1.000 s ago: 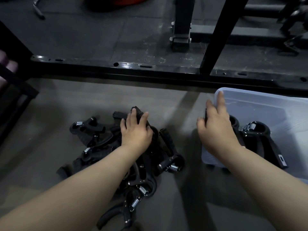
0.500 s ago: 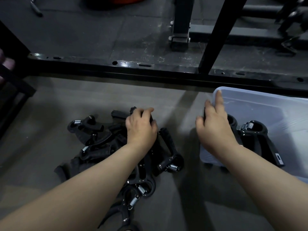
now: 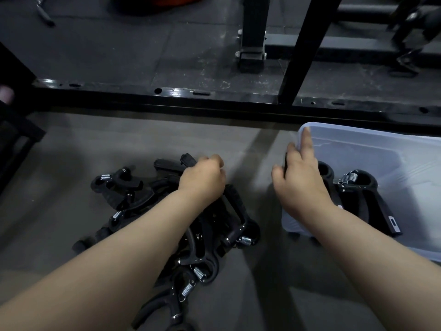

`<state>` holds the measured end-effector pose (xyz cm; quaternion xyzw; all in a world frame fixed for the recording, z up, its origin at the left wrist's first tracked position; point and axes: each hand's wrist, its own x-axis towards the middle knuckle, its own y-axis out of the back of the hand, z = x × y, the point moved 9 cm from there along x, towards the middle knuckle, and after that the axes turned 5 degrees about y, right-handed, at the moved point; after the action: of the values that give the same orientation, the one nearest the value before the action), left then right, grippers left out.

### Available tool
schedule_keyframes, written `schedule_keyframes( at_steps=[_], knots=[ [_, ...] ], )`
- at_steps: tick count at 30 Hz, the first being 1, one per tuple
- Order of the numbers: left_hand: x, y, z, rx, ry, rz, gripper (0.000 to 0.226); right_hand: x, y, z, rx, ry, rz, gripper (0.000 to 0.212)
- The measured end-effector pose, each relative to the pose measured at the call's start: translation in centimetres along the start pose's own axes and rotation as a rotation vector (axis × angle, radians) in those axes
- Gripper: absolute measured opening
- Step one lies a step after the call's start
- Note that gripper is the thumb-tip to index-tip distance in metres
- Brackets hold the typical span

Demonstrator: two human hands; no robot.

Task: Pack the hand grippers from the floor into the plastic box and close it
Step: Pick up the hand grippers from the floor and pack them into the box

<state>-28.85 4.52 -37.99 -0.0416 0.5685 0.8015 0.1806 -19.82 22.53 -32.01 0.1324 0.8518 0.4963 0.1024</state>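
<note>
Hand grippers are heaped in a black tangle on the grey floor, just left of the translucent plastic box; steel coil springs are seen glinting among the handles. The left hand is laid over the far end of the heap, its fingers curled tightly around the handle of one gripper, whose black end is seen sticking out beyond the knuckles. The right hand is held at the box's left wall, with the forefinger stretched up toward the rim and the other fingers bent around something dark and narrow, perhaps another gripper handle, though little of it can be made out past the hand. Inside the box, to the right of that hand, two grippers are lying against the near left corner, their springs turned toward the far wall. Beyond the box and the heap, a black steel frame rail is laid across the floor.
</note>
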Motion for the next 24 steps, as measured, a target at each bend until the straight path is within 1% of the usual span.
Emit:
schedule_keyframes(
  at_steps=[2,4,7,9,10,12,14,16,17,20,22,24],
  knots=[
    [0.3,0.9,-0.2,-0.065,0.027,0.007,0.023,0.0,0.1,-0.1,0.007,0.001,0.002,0.058],
    [0.4,2.1,-0.6,-0.172,0.070,0.055,0.020,0.1,0.1,-0.1,0.018,0.000,0.004,0.057],
    [0.5,3.3,-1.1,-0.503,0.158,0.123,0.024,0.0,0.1,-0.1,0.033,0.003,0.011,0.056],
    [0.0,4.5,-1.2,-0.685,0.180,0.211,0.030,0.0,0.2,-0.1,0.040,0.010,0.015,0.056],
    [-0.4,5.1,-1.1,-0.762,0.172,0.258,0.031,0.0,0.2,-0.1,0.040,0.012,0.017,0.056],
    [-1.5,6.6,-0.1,-0.907,0.116,0.341,0.024,-0.1,0.2,-0.1,0.043,0.014,0.021,0.056],
    [-2.3,7.4,0.9,-1.051,0.080,0.362,0.018,-0.1,0.2,0.0,0.051,0.012,0.024,0.057],
    [-2.7,7.1,1.7,-1.216,0.126,0.309,0.018,-0.1,0.2,0.0,0.060,0.012,0.026,0.055],
    [-2.6,6.4,1.9,-1.330,0.189,0.248,0.019,-0.1,0.2,0.0,0.065,0.012,0.029,0.054],
    [-2.7,3.5,2.6,-1.682,0.450,0.031,0.025,-0.2,0.4,-0.1,0.083,0.015,0.042,0.050],
    [-3.0,2.1,2.3,-1.781,0.583,-0.016,0.026,-0.3,0.5,-0.1,0.103,0.012,0.043,0.050],
    [-3.1,1.3,1.8,-1.796,0.651,-0.010,0.023,-0.4,0.5,-0.1,0.116,0.013,0.050,0.049]
  ],
)
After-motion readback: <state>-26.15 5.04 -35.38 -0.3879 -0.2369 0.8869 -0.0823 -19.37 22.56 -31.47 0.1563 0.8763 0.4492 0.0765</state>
